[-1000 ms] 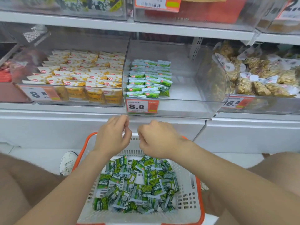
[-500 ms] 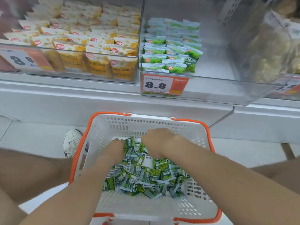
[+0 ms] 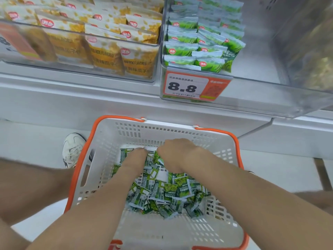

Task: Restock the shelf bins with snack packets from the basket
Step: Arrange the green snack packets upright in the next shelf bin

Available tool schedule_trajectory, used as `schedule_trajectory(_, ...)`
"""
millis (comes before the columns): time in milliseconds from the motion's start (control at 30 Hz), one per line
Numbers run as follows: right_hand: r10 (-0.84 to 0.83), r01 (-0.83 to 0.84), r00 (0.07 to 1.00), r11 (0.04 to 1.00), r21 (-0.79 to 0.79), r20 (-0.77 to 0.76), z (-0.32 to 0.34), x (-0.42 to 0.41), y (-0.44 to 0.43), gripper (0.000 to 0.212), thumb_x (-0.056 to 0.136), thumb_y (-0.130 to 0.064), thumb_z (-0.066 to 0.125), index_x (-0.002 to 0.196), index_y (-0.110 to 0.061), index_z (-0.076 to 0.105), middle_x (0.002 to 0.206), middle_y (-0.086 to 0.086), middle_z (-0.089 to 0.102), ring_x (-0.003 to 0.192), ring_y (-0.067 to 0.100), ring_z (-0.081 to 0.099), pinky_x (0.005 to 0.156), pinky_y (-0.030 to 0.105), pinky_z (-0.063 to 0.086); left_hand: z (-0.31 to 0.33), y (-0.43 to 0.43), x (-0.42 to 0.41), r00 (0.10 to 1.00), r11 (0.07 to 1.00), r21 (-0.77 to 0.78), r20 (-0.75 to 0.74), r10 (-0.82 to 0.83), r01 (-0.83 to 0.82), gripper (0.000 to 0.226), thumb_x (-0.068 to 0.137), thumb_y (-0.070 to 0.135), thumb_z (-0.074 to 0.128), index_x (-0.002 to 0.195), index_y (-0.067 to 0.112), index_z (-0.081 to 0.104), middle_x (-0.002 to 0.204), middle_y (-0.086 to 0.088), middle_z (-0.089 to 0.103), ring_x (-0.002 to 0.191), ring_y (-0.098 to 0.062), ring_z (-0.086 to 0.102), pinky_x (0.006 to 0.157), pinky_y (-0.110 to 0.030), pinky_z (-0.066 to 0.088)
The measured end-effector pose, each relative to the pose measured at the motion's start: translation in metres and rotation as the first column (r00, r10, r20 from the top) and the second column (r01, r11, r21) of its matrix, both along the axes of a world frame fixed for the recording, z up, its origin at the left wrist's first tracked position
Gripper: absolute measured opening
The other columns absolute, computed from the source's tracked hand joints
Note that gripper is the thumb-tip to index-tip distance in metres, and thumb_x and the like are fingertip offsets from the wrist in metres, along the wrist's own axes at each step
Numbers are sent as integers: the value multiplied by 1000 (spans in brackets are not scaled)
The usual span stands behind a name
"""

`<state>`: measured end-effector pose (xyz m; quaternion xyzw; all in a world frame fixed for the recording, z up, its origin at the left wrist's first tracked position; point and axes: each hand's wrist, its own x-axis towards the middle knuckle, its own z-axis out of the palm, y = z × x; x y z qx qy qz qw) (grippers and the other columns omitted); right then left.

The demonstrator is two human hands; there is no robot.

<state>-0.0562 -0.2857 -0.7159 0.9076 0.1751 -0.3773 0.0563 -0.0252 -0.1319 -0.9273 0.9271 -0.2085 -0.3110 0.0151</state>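
Digging your left hand (image 3: 137,157) and right hand (image 3: 177,154) into the green packets (image 3: 162,192) in the basket (image 3: 100,139), you're probably going for a 2-handed scoop for the bin (image 3: 252,98) above, but your fingers are buried, so can't tell the grip.

Basket (image 3: 225,154) below the shelf bins (image 3: 252,100), packets (image 3: 162,193) heaped in it, left hand (image 3: 137,157) and right hand (image 3: 177,154) side by side on the pile's far end, shoe (image 3: 73,150) left of the basket.
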Motion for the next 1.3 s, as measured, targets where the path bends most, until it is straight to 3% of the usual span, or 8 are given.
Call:
schedule_trajectory(167,6,-6,999,1000,8,45,18,-2,-1,14,97,-7,53,107,-12,60,85,2,48,67,20,52,53,32,41,17,12,6,986,985,-42,5,165,-165,22,86,-1,69,84,20,78,88,-7,70,88,-27,69,81,-35,59)
schedule_trajectory(267,1,-2,998,1000,18,68,31,-6,-2,14,97,-8,53,110,-14,55,85,1,43,68,20,50,61,35,46,36,17,8,974,961,-163,-11,226,-225,33,83,1,68,61,25,58,72,0,51,62,-23,50,67,-33,52)
schedule_trajectory(433,-14,7,992,998,55,124,69,-21,-10,19,96,-3,52,102,-19,44,79,-2,35,81,26,51,68,37,46,97,12,3,989,897,-420,-14,148,-140,10,89,25,81,82,23,74,138,5,51,129,-18,51,109,-42,43)
schedule_trajectory(600,-162,137,974,978,157,160,103,-36,-30,33,96,-15,59,69,-20,39,75,2,42,72,25,54,57,34,41,187,-16,-2,985,861,-509,-149,-92,3,33,90,53,65,99,21,61,86,6,60,78,-14,60,74,-42,52)
schedule_trajectory(767,-285,250,956,916,314,72,152,-47,-51,36,89,-41,74,69,-27,47,68,-5,52,61,11,52,56,30,41,289,-41,-11,978,773,-633,-136,-159,38,26,98,35,71,101,10,64,81,-9,69,56,-14,64,52,-36,55)
schedule_trajectory(967,-580,385,804,676,629,132,188,-51,-71,45,74,-55,86,86,-15,70,65,1,66,59,8,59,59,29,48,368,-45,-13,983,689,-724,-144,-112,-28,32,100,36,68,92,6,63,73,-10,72,63,-29,71,59,-45,63)
schedule_trajectory(1133,-709,387,687,545,744,161,216,-50,-89,51,72,-40,92,116,-27,68,66,-5,67,56,4,60,57,26,46,412,-38,-11,946,516,-829,-310,-100,-217,22,104,19,61,118,3,68,92,-7,76,95,-22,76,88,-36,63)
schedule_trajectory(1300,-790,382,611,354,854,54,212,-36,-94,43,69,-37,89,100,-14,70,68,8,65,62,15,51,64,42,49,420,-45,-3,946,372,-871,-314,78,-319,14,102,11,64,108,0,72,89,-20,78,87,-29,77,85,-31,63)
